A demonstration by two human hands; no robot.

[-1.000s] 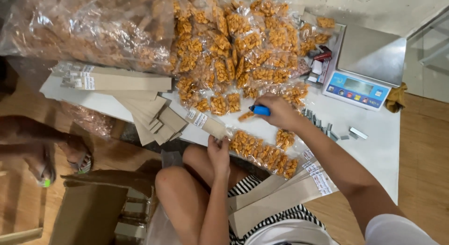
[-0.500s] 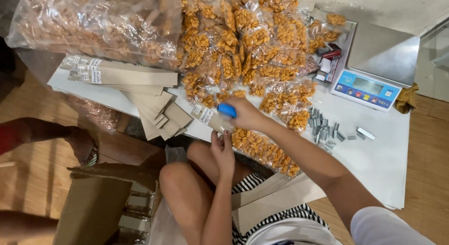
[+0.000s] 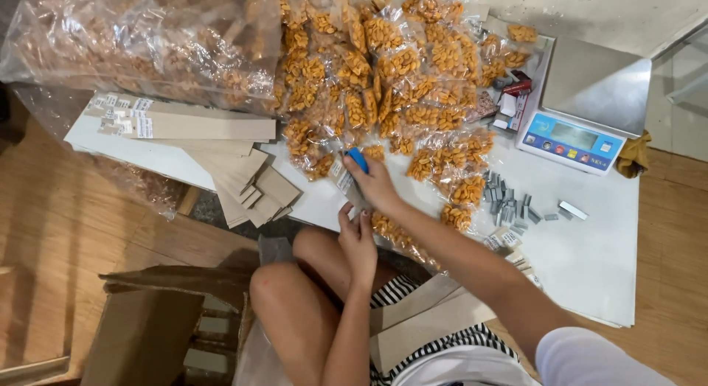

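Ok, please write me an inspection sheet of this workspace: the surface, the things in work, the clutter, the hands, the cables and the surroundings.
Surface: white board lying on a wooden floor.
Things in work: blue stapler pressed onto a card strip that carries a row of small snack packets.
Clutter: heap of small snack packets; large clear bag of snacks; stacked card strips; loose staple bars; digital scale; open cardboard box.
Hands: right hand grips the stapler; left hand holds the strip's near end.
Cables: nothing seen.
Surroundings: yellow cloth beside the scale; pale wall at top right.
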